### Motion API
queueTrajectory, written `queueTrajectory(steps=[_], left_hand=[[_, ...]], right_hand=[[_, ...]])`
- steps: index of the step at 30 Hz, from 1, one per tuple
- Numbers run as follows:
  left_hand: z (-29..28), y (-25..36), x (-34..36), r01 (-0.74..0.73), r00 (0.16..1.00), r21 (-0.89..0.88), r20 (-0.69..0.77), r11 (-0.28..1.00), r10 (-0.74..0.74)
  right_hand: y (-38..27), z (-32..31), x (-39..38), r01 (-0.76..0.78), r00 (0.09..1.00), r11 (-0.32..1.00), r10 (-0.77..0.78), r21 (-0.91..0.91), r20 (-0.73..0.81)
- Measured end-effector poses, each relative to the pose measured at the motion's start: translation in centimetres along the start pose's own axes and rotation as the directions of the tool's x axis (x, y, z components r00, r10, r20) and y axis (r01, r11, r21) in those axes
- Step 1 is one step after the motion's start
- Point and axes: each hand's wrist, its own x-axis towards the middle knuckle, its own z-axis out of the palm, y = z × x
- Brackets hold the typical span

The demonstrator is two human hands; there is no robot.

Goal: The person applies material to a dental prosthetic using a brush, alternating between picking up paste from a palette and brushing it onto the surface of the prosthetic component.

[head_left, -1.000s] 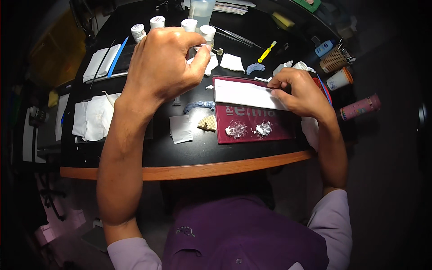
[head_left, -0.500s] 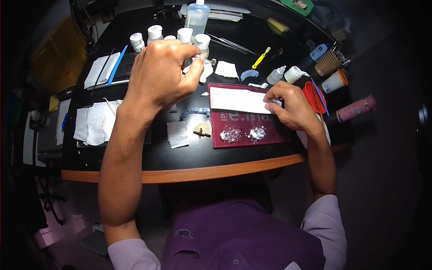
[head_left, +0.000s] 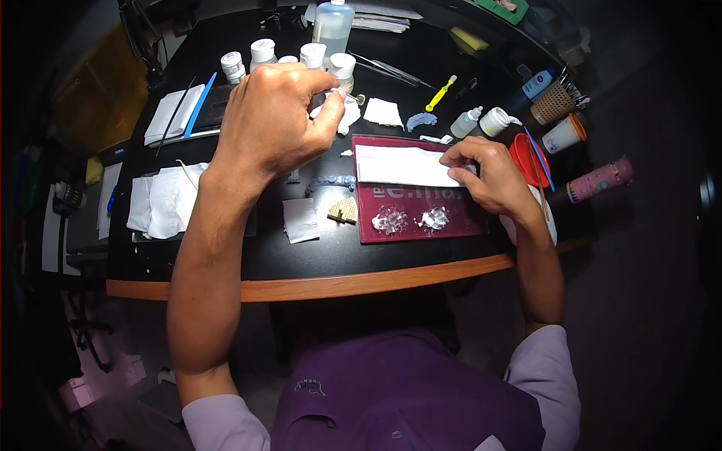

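My left hand (head_left: 278, 124) is raised over the left middle of the black table, thumb and forefinger pinched. A small tan piece (head_left: 361, 99) shows just beyond the fingertips; whether it is what they grip I cannot make out. My right hand (head_left: 489, 174) has its thumb and forefinger closed at the right end of a folded white tissue (head_left: 398, 165). That tissue lies along the upper part of a maroon slab (head_left: 421, 233). Below it sit two white powdery heaps, one on the left (head_left: 389, 220) and one on the right (head_left: 434, 219).
White-capped jars (head_left: 263, 52) and a clear bottle (head_left: 333, 34) stand at the back. Near the slab are a tan block (head_left: 344, 210), a blue moulded strip (head_left: 331, 183) and a yellow-handled tool (head_left: 442, 94). A red bowl (head_left: 526, 158) and pink cylinder (head_left: 599, 180) stand at right.
The view has shifted slightly. My right thumb has moved a little on the tissue's end, while my left hand keeps its pinch in nearly the same place.
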Motion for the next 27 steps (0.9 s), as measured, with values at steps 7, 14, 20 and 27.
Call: queueTrajectory(steps=[7,14,20,27], left_hand=[[0.0,0.2,0.1,-0.013,1.000,-0.002,-0.009,1.000,0.013],[0.0,0.1,-0.1,-0.007,1.000,-0.004,-0.012,1.000,0.007],[0.5,-0.1,-0.1,-0.037,0.999,-0.003,-0.016,0.999,0.037],[0.4,0.0,-0.2,-0.021,1.000,0.016,0.019,1.000,0.020]], right_hand=[[-0.2,-0.3,-1.0,0.046,0.992,0.998,-0.051,-0.040,-0.112],[-1.8,0.3,-3.1,0.139,0.946,0.989,-0.148,-0.051,-0.290],[-1.6,2.4,-5.9,0.231,0.873,0.955,-0.288,-0.187,-0.394],[-2.8,3.4,-8.1,0.295,0.835,0.913,-0.390,-0.280,-0.389]])
